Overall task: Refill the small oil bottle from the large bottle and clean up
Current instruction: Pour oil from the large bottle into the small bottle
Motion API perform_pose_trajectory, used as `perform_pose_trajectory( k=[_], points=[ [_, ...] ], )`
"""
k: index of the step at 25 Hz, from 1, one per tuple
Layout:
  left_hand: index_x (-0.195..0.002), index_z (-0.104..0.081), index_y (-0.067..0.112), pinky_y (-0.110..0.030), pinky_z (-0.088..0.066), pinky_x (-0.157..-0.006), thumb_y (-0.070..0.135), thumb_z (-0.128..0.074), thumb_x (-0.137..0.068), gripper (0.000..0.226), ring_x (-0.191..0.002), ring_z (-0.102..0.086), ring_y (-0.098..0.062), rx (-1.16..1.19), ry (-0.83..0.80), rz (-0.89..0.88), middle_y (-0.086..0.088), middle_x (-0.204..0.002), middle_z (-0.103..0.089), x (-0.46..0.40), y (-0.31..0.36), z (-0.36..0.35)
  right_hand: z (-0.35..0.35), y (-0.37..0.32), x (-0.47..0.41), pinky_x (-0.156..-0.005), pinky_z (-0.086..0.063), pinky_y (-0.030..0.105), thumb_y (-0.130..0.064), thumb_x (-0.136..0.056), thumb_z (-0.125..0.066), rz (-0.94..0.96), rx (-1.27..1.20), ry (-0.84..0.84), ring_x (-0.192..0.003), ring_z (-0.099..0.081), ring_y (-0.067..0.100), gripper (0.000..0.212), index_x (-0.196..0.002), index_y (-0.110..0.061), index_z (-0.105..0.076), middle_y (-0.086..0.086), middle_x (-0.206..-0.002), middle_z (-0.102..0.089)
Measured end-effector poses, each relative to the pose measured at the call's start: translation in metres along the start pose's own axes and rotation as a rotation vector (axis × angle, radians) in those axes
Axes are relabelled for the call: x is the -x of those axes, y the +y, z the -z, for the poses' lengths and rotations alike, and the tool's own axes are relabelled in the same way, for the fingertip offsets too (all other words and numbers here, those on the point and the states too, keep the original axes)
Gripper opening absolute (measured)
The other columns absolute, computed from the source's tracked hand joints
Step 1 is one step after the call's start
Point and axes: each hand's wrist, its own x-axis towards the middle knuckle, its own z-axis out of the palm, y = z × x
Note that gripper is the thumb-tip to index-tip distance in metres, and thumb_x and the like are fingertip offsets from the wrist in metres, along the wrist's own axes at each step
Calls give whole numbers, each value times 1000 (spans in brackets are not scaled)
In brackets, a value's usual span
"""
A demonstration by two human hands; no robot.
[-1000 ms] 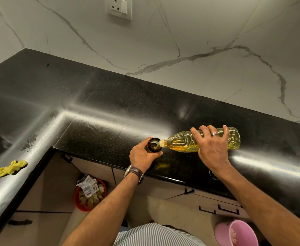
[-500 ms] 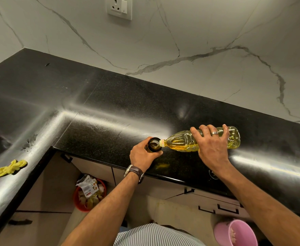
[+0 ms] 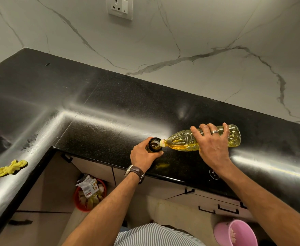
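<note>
Yellow oil fills the tipped large bottle (image 3: 181, 141) gripped by right hand (image 3: 212, 148); left hand (image 3: 143, 155) grips small bottle (image 3: 154, 144).

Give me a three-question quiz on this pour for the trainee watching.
1. True or false: the large bottle stands upright on the counter.
2. Which hand grips the small bottle? A. left hand B. right hand
3. What lies on the counter's left arm, far from both hands?

Key: 1. False, it is tipped on its side, neck at the small bottle's mouth. 2. A. 3. A yellow cloth.
</note>
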Motion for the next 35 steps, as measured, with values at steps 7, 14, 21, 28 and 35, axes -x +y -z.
perform_pose_trajectory(
  k=[7, 14, 21, 28, 35],
  points=[
    [-123, -72, 38, -36, -57, -94, 44, -95, -67, 60, -104, -68, -8, 10, -1, -9, 16, -106, -76, 0, 2, 1, 1, -1, -1, -112, -24, 75, -18, -75, -85, -1, 2, 7, -129, -56, 41, 77, -145, -23, -53, 17, -137, -63],
    [-124, -71, 38, -37, -58, -95, 47, -94, -67, 62, -106, -69, -8, -2, -4, -14, 15, -109, -77, 1, 0, 1, 3, 0, -2, -113, -23, 74, -19, -75, -86, 10, 28, -4, -130, -56, 40, 79, -146, -24, -51, 16, -138, -62],
    [-122, -71, 39, -36, -58, -94, 47, -94, -67, 60, -104, -69, -7, -10, -5, -14, 16, -107, -77, 0, 2, 1, 5, 0, -5, -113, -23, 74, -20, -72, -89, 24, 54, -6, -129, -56, 40, 83, -146, -24, -50, 17, -137, -61],
    [-123, -71, 37, -36, -58, -94, 47, -93, -68, 60, -106, -69, -9, -27, -12, -11, 14, -108, -77, 0, 3, 2, 9, -2, -5, -113, -22, 74, -20, -73, -88, 30, 68, -1, -128, -57, 40, 80, -145, -24, -52, 17, -136, -62],
    [-125, -71, 36, -37, -58, -94, 50, -92, -68, 62, -105, -69, -10, -47, -19, 0, 14, -108, -77, 0, 4, 3, 14, -4, -6, -114, -22, 74, -19, -75, -86, 28, 82, -16, -128, -57, 40, 79, -146, -24, -51, 17, -137, -62]
  ],
)
